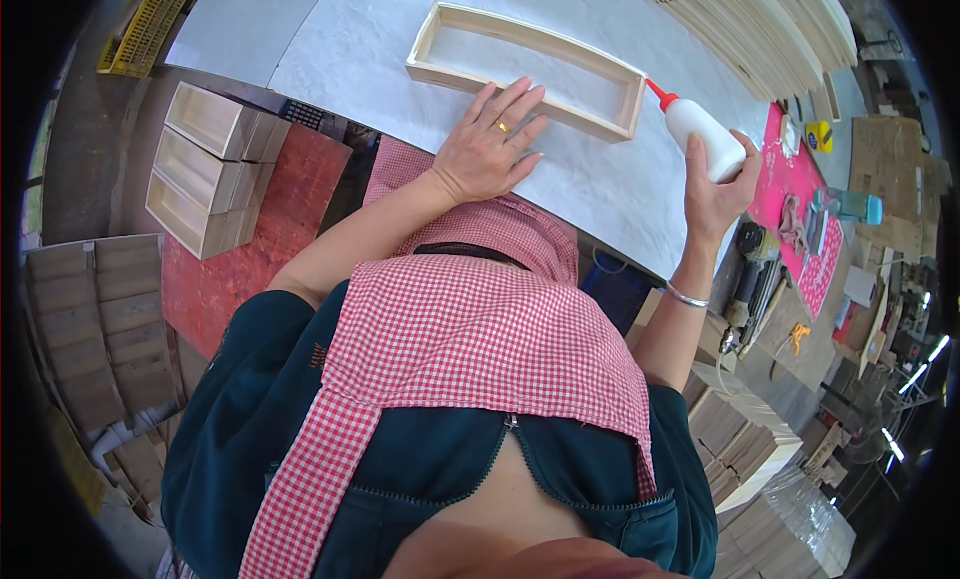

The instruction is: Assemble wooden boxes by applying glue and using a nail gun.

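Observation:
A long, narrow frame of pale wood (470, 80) lies on the white marbled tabletop (350, 59), and the tabletop shows through its inside. My left hand (490, 144) rests against the frame's near long side, fingers stretched out and a gold ring on one. In my right hand (722, 187) is a white squeeze bottle (705, 139) with a red pointed nozzle, held tilted. The nozzle tip is at the frame's far right corner; whether it touches the wood I cannot tell. My right fingers wrap round the bottle's base and are partly hidden behind it.
Pale wooden strips (750, 29) are stacked at the far right. Stacked wooden boxes (205, 169) stand on a red board (300, 179) at the left. To the right, a pink-covered surface (775, 169) carries a clear bottle with a blue cap (855, 207) and a cloth.

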### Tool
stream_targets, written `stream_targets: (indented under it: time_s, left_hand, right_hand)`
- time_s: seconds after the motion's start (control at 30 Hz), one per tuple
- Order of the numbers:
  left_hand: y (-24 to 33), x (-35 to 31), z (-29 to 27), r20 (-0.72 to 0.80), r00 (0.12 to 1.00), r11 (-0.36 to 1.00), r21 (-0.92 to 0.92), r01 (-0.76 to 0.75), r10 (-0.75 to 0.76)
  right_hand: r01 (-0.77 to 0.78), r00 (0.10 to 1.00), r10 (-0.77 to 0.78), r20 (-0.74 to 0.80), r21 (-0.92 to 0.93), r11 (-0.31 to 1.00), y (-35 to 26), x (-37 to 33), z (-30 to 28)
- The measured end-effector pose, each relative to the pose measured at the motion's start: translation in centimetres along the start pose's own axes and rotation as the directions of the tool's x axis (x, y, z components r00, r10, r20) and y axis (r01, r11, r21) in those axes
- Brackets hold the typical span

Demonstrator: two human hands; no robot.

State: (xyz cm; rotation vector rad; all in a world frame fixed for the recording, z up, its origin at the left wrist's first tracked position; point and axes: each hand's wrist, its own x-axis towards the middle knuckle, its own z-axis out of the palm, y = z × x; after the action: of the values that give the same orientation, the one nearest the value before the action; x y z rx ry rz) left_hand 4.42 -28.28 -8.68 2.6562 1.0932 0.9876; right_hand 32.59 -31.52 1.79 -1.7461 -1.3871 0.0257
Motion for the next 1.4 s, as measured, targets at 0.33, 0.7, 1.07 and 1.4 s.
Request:
stream_targets:
  time_s: [0.33, 0.7, 1.07, 1.4]
  left_hand:
    - [-0.6, -0.4, 0.6, -0.006, 1.000, 1.000, 0.012, -0.002, 0.002]
    - [-2.4, -3.8, -0.4, -0.099, 0.992, 0.995, 0.071, -0.067, 0.074]
    - [-1.9, -4.0, -0.2, 0.070, 0.997, 0.982, -0.180, 0.048, -0.036]
    - [-1.6, -3.1, 0.1, -0.016, 0.999, 0.995, -0.093, -0.032, 0.030]
  right_hand:
    - [-0.041, 0.996, 0.035, 0.080, 0.068, 0.997, -0.3, -2.1, -1.4]
    - [-0.111, 0.975, 0.078, 0.206, 0.153, 0.982, -6.0, -5.9, 0.7]
    - [-0.097, 0.928, -0.090, 0.361, 0.469, 0.878, -14.2, -7.7, 12.0]
    - [-0.040, 0.939, -0.084, 0.332, 0.351, 0.936, -12.7, -6.6, 10.0]
